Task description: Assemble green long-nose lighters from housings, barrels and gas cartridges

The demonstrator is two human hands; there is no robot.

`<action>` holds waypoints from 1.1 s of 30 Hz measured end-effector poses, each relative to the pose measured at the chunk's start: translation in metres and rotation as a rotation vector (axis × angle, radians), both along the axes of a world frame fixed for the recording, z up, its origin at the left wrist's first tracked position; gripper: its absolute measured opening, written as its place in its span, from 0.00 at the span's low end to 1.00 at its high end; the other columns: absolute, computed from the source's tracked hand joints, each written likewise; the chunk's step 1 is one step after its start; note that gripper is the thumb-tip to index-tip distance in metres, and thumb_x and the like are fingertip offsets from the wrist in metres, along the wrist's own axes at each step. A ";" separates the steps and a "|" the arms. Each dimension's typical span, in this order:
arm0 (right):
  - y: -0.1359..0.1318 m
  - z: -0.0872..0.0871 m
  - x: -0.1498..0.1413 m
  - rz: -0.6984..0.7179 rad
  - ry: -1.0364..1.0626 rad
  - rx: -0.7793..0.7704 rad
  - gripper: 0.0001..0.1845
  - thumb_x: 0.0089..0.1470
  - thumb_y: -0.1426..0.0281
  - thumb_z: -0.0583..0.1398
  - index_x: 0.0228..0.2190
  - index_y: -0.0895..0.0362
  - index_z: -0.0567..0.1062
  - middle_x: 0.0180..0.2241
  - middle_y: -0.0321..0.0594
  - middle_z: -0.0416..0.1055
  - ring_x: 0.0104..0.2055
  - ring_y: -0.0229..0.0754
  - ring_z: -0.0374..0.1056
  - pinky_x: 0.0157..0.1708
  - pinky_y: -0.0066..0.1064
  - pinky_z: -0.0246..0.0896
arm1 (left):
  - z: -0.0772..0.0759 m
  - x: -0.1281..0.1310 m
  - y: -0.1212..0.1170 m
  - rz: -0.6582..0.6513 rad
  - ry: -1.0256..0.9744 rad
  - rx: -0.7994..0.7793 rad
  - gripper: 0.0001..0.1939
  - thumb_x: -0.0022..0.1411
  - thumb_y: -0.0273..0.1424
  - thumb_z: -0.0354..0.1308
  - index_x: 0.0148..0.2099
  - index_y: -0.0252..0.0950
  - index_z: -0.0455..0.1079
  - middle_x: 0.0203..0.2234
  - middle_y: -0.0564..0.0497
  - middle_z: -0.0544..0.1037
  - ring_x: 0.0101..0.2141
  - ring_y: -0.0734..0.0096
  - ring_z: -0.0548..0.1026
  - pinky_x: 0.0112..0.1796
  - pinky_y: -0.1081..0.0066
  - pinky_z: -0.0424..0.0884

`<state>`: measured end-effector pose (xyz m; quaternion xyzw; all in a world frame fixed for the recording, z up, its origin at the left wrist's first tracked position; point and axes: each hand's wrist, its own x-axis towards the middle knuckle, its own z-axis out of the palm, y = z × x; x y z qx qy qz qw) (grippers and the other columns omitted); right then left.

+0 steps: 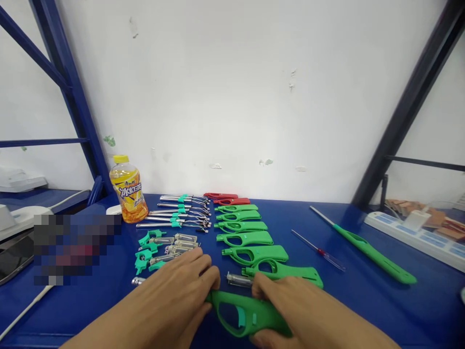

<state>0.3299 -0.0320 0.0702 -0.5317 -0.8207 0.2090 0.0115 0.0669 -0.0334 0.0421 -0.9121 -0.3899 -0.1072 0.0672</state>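
Observation:
My left hand (pixel 178 286) is closed around the narrow front end of a green lighter casing (pixel 238 300). The casing's handle is gripped by my right hand (pixel 298 300); a teal trigger (pixel 241 316) shows inside its loop. Just behind my right fingers lies a clear fuel cartridge (pixel 240 280), partly covered. A metal tube end (pixel 138 281) sticks out left of my left hand; whether it joins the casing is hidden. Beyond my hands is a row of green casing halves (pixel 261 253). More fuel cartridges (pixel 185 237) and teal triggers (pixel 145 257) lie beyond my left hand.
Metal rods with wires (pixel 163 224) and red casings (pixel 228 201) lie farther back. An iced-tea bottle (pixel 129 189) stands at left, near a phone (pixel 16 259). A screwdriver (pixel 321 253), an assembled green lighter (pixel 374 252) and a power strip (pixel 417 237) are at right.

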 end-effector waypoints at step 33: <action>0.003 0.026 0.039 0.010 0.285 0.400 0.14 0.63 0.57 0.68 0.49 0.42 0.87 0.49 0.34 0.86 0.48 0.54 0.82 0.44 0.34 0.75 | 0.015 0.009 0.023 -0.086 -0.348 0.135 0.14 0.82 0.33 0.44 0.53 0.46 0.71 0.44 0.52 0.83 0.39 0.66 0.79 0.39 0.68 0.71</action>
